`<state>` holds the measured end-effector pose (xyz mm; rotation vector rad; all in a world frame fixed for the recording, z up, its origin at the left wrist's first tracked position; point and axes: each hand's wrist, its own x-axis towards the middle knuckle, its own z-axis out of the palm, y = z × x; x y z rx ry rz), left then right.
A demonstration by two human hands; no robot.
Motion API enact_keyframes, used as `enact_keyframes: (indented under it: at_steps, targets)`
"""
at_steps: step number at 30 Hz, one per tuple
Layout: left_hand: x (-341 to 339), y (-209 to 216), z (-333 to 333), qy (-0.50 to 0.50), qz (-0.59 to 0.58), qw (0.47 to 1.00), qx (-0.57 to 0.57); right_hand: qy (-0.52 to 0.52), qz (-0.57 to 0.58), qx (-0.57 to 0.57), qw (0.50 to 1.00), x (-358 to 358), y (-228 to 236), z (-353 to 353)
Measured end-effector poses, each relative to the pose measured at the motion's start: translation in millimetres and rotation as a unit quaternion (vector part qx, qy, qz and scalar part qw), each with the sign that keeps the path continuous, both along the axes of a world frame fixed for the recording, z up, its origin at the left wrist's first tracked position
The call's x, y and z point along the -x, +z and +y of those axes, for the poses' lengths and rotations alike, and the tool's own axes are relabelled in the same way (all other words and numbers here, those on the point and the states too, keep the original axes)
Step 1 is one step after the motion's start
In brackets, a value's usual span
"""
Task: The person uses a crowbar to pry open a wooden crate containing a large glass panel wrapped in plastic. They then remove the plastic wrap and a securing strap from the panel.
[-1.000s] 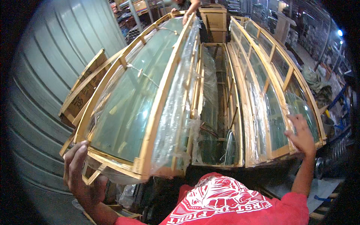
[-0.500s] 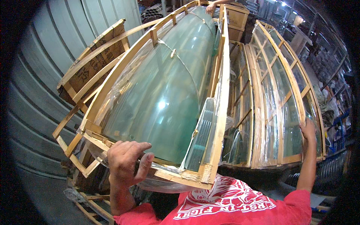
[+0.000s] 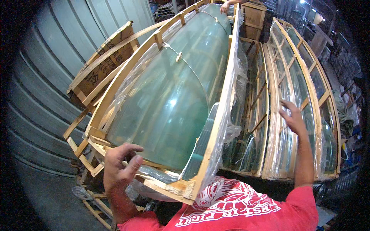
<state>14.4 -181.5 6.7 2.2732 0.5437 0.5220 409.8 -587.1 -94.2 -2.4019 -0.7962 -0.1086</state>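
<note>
A long wooden crate (image 3: pixel 216 144) holds curved greenish glass sheets (image 3: pixel 165 115), with a white cord (image 3: pixel 192 73) across them. My left hand (image 3: pixel 119 163) is at its near end rail, fingers bent over the wood and thumb apart on the inner side; the palm's contact is partly hidden. My right hand (image 3: pixel 293 117) is raised with fingers spread, in front of a second wooden crate (image 3: pixel 317 115) wrapped in clear film, and holds nothing. Another person's hand (image 3: pixel 224 7) is at the far end of the first crate.
Left of the crate, a wooden frame with a cardboard panel (image 3: pixel 96 73) leans near a ribbed metal wall (image 3: pixel 42 88). Loose clear film (image 3: pixel 231 131) hangs from the crate's right side. Wooden boxes (image 3: pixel 252 17) stand behind. Slatted wood (image 3: pixel 94 210) lies low at left.
The near end of the glass crate has swung left, and my left hand has shifted left with it. My right hand has let go of the second crate's frame and moved left.
</note>
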Motion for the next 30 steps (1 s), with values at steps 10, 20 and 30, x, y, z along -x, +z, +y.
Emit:
enact_keyframes:
  at_steps: [10, 20, 30]
  targets:
    - [-14.9, -14.7, -9.3, 0.112, -0.055, 0.992, -0.021, 0.303, -0.109, -0.273, 0.906, -41.2, 83.7, 206.9]
    - [2.6, 7.5, 9.2, -0.039, 0.019, 0.999, 0.002, 0.207, 0.167, -0.159, 0.951, -40.0, 89.6, 287.4]
    - [-103.1, 80.1, 109.0, -0.174, 0.036, 0.935, -0.306, 0.146, 0.074, -0.140, 0.977, -32.1, 84.5, 298.1]
